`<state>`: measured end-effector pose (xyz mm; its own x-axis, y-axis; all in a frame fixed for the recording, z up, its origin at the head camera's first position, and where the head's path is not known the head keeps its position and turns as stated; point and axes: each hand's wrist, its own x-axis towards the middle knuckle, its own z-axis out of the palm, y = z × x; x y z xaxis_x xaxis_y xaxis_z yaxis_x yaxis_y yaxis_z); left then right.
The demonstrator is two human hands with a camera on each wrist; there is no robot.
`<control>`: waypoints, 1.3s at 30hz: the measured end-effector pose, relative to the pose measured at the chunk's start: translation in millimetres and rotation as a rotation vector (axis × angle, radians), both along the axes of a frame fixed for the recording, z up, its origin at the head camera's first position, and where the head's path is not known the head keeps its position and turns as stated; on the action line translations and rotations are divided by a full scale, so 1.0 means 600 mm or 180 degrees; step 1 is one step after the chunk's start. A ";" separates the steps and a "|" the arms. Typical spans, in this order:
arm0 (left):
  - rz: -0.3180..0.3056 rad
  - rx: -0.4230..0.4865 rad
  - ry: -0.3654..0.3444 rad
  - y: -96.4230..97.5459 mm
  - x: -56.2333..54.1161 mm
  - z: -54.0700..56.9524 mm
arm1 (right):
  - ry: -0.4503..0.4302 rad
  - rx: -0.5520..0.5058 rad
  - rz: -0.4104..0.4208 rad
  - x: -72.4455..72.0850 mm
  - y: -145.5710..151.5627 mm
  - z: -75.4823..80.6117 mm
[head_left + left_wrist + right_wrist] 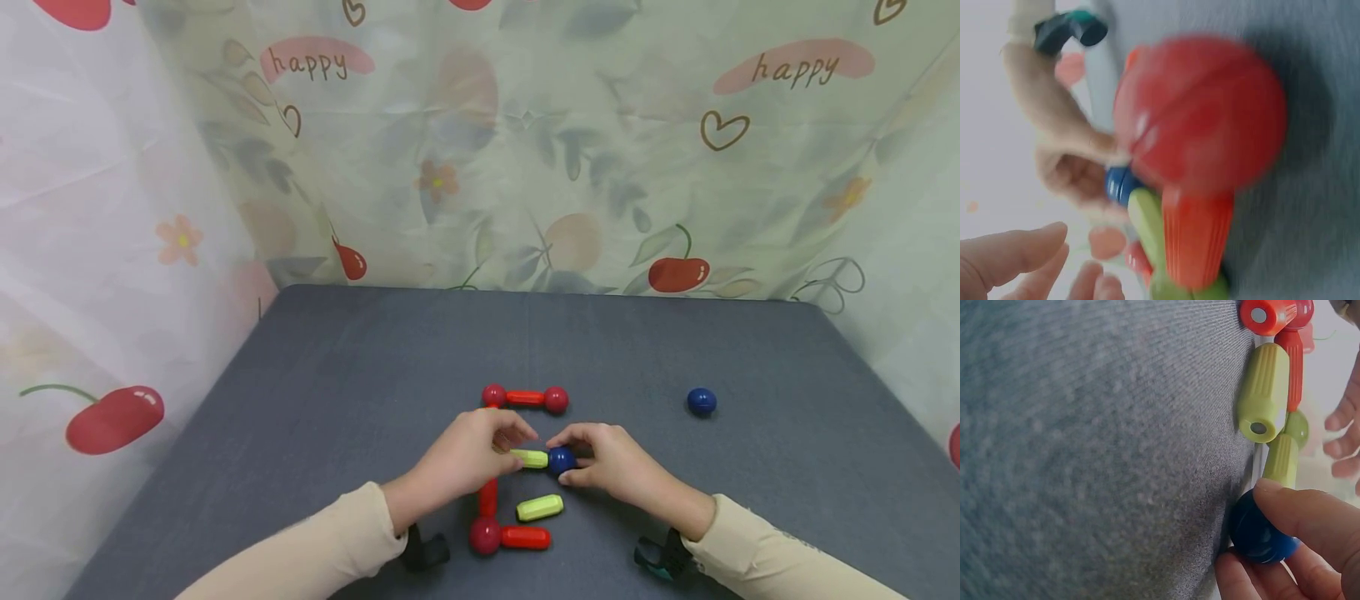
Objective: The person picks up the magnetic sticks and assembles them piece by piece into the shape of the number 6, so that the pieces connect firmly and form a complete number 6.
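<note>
My right hand (611, 457) pinches a blue ball (561, 460) between thumb and fingers. The ball sits at the end of a yellow-green rod (534, 459), whose other end meets a green ball (1297, 428) that my left hand hides in the head view. Just above that joint, my left hand (468, 450) holds nothing, its fingers loosely bent and apart from the rod. A red rod (488, 498) runs from the green ball to a near red ball (485, 535), which bears another red rod (525, 538). Between the branches lies a loose yellow-green rod (540, 507).
Beyond my hands, a far red ball (493, 395) joins through a red rod (525, 398) to another red ball (556, 400). A second blue ball (702, 402) lies apart on the right of the dark grey table (360, 358). A patterned curtain (517, 167) hangs behind.
</note>
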<state>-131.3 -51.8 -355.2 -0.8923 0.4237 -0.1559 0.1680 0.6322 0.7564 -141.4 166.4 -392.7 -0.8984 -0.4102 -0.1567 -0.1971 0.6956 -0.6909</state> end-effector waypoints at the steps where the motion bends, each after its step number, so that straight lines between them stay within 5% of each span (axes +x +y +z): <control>1: 0.0094 0.0022 0.0004 -0.006 -0.003 0.001 | -0.0005 0.0019 -0.0007 0.000 -0.001 0.000; 6: 0.0484 0.0042 -0.0058 -0.027 -0.014 -0.010 | -0.0045 0.0075 -0.0054 0.001 -0.002 0.001; 10: 0.0601 0.0069 -0.0150 -0.037 -0.016 -0.033 | -0.0047 0.0085 -0.0071 0.001 -0.002 0.002; 18: 0.0600 0.0437 -0.0500 -0.053 -0.026 -0.062 | -0.0019 0.0075 -0.0053 0.002 -0.005 0.004; 30: 0.0515 0.0404 -0.0530 -0.056 -0.029 -0.065 | -0.0118 0.0048 -0.0114 0.003 -0.003 0.002; 39: 0.0516 0.0408 -0.0510 -0.057 -0.026 -0.065 | -0.0026 -0.0325 -0.0044 0.014 0.003 0.012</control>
<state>-146.8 -86.1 -394.0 -0.9184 0.3025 -0.2550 -0.0561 0.5384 0.8408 -133.3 168.1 -385.4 -0.9029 -0.4120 -0.1221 -0.1820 0.6240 -0.7599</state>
